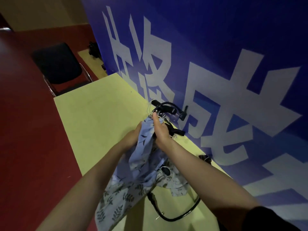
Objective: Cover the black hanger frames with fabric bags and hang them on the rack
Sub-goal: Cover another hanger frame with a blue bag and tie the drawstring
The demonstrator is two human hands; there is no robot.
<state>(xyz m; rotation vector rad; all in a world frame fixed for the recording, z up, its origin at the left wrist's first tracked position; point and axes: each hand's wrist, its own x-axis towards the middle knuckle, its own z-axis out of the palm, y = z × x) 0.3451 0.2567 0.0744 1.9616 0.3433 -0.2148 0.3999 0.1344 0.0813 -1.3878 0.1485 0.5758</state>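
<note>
Over the yellow-green table (100, 117), the blue leaf-print fabric bag (141, 164) droops soft and light, best gripped at its mouth hem. Right hand (160, 130) pinches that hem by the stiff black hanger frame (164, 108); left hand (133, 137) clutches cloth.

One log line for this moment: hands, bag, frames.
left hand: grips bag | right hand: pinches bag top | frames: on table, uncovered | rack: not seen
</note>
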